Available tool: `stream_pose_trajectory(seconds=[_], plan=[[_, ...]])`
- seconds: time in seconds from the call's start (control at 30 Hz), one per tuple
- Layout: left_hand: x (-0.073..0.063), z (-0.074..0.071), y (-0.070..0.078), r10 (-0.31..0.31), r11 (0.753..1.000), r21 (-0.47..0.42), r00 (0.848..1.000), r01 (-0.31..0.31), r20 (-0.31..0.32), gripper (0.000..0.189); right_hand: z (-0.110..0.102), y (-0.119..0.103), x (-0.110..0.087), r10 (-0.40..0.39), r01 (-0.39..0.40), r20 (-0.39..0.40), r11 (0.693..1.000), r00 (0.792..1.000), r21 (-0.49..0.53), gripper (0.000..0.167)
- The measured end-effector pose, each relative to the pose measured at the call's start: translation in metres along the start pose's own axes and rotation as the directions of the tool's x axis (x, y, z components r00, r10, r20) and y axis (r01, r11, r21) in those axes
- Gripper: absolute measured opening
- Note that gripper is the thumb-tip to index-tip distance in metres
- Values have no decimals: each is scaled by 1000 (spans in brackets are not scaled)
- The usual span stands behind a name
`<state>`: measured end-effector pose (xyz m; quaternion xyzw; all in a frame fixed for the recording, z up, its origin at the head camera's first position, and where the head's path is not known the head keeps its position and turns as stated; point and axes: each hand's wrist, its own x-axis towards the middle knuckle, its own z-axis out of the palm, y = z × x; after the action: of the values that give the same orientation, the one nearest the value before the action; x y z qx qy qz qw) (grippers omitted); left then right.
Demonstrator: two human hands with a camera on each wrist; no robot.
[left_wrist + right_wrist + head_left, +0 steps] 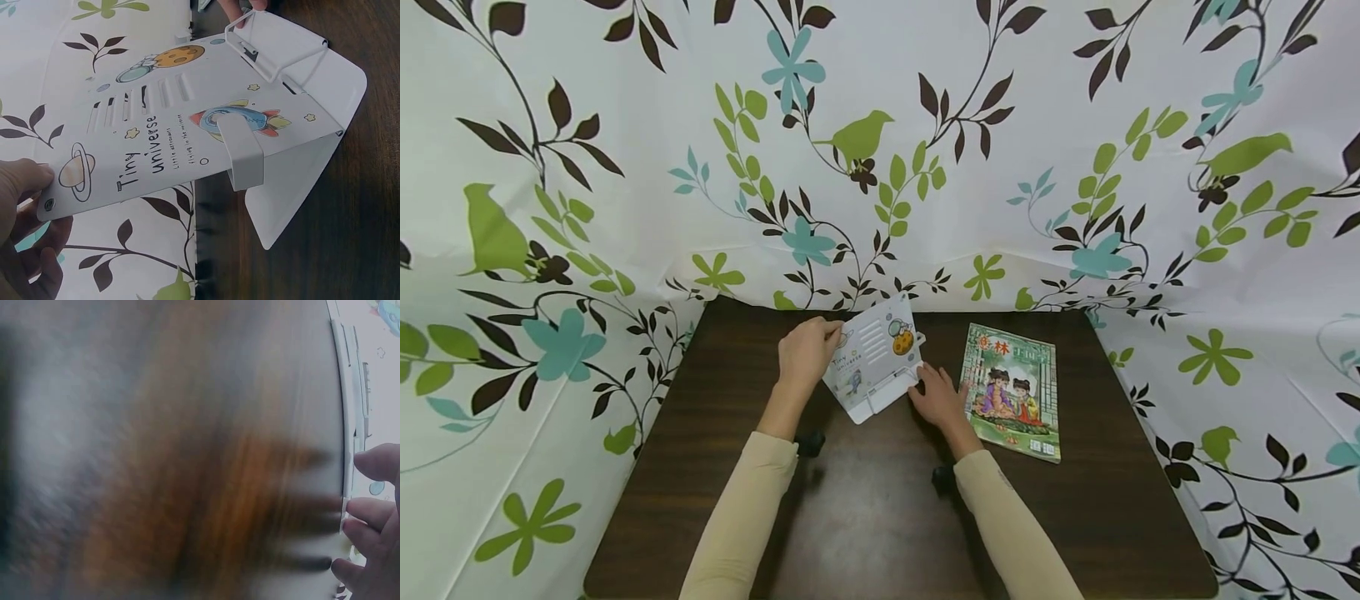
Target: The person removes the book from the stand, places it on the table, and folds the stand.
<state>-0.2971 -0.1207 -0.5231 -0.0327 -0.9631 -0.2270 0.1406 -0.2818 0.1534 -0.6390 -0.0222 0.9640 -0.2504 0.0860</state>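
Note:
A white book stand [880,350], printed with a rocket, planets and the words "Tiny universe", stands tilted up near the back of the table. My left hand [805,354] pinches its upper left corner; in the left wrist view the thumb [31,178] lies on the printed face. Low on the opposite side, my right hand [940,396] holds the edge near the base, and its fingers [369,534] curl at that edge in the right wrist view. A white wire ledge [281,69] and a folded white bracket [242,153] stick out from the panel.
A colourful magazine [1015,392] with two illustrated figures lies flat to the right of my right hand. The dark wooden table [880,517] meets a leaf-and-bird patterned curtain [865,208] at its back edge.

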Motion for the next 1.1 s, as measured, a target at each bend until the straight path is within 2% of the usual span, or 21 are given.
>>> stream_pose_trajectory(seconds=[0.13,0.33,0.63,0.77,1.1], plan=[[-1,-2,0,-20,999,-36,1000,20,11,26,-4,0,4,-27,27,18,1000,999,-6,58],[-3,-2,1,-62,992,-110,997,66,45,28,-6,2,12,-36,40,64,997,997,-67,61],[-10,-3,4,-95,978,-181,992,108,82,29,-13,7,22,-76,84,94,993,993,-81,59],[-13,-3,5,-108,968,-216,989,128,102,29,-17,7,26,-70,80,123,994,990,-77,60],[-23,-2,7,-158,946,-268,982,181,103,30,-16,3,35,-57,71,155,994,986,-84,64]])
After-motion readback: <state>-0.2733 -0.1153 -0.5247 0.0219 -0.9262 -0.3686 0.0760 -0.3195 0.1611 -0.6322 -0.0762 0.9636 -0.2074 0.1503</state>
